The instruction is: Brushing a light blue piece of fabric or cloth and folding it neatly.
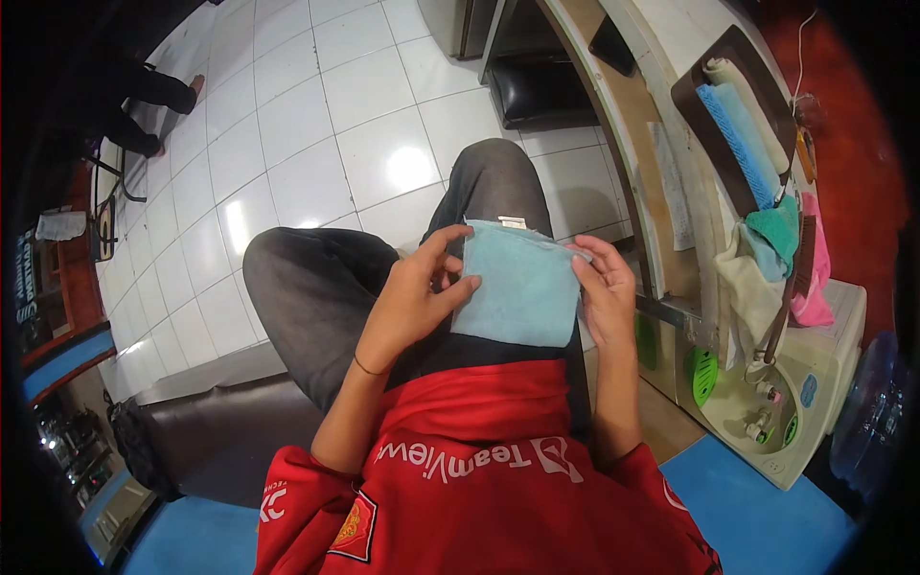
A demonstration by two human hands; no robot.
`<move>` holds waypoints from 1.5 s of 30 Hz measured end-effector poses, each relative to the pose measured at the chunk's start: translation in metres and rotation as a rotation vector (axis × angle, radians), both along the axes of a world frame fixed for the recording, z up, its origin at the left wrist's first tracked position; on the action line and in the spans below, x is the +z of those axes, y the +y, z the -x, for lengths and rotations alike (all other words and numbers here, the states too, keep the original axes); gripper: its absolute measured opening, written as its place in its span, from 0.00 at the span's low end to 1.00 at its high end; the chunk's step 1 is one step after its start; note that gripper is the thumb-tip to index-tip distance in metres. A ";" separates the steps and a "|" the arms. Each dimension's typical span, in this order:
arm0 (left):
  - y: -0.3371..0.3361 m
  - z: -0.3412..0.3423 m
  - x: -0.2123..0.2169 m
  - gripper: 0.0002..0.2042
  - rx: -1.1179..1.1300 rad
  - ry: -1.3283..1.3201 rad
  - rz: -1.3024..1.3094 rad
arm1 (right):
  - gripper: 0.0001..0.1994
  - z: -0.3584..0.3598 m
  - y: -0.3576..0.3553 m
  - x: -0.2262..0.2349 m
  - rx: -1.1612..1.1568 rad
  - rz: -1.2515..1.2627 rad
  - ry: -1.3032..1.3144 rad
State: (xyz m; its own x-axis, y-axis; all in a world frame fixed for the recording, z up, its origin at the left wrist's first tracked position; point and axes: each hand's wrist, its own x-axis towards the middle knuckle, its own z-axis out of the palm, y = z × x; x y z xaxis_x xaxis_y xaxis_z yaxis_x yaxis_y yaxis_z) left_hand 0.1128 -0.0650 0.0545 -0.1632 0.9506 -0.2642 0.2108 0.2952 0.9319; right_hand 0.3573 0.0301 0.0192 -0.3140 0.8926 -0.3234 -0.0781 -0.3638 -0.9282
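Observation:
A folded light-blue cloth (519, 295) is held up over my lap, roughly square, with a small white label showing at its upper edge. My left hand (422, 287) has the cloth's left side, the index finger at the upper left corner and the thumb lower on the edge. At the upper right corner, my right hand (606, 287) pinches the cloth between thumb and fingers. Some fingertips are hidden by the cloth. Below it are my dark trousers (311, 297), with both knees bent.
To the right, a brown tray (685, 96) holds rolled cloths (738, 134). Green, cream and pink cloths (810, 264) hang beside it, above a cream water dispenser (815, 383). A black cushioned seat (541, 91) stands ahead. Another person's legs (158, 91) are at far left on the tiles.

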 end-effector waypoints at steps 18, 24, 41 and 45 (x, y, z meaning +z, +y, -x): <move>0.006 -0.003 -0.031 0.32 0.097 -0.029 0.111 | 0.16 0.018 0.014 -0.012 -0.005 0.053 -0.126; 0.034 0.000 -0.055 0.38 0.341 -0.447 0.155 | 0.19 0.018 0.027 0.006 0.222 0.065 -0.140; 0.041 -0.006 -0.054 0.09 0.104 -0.146 0.016 | 0.10 0.025 0.026 -0.004 0.265 -0.211 -0.355; 0.042 -0.006 -0.056 0.14 0.154 0.024 0.022 | 0.09 0.026 0.029 -0.009 0.220 -0.200 -0.389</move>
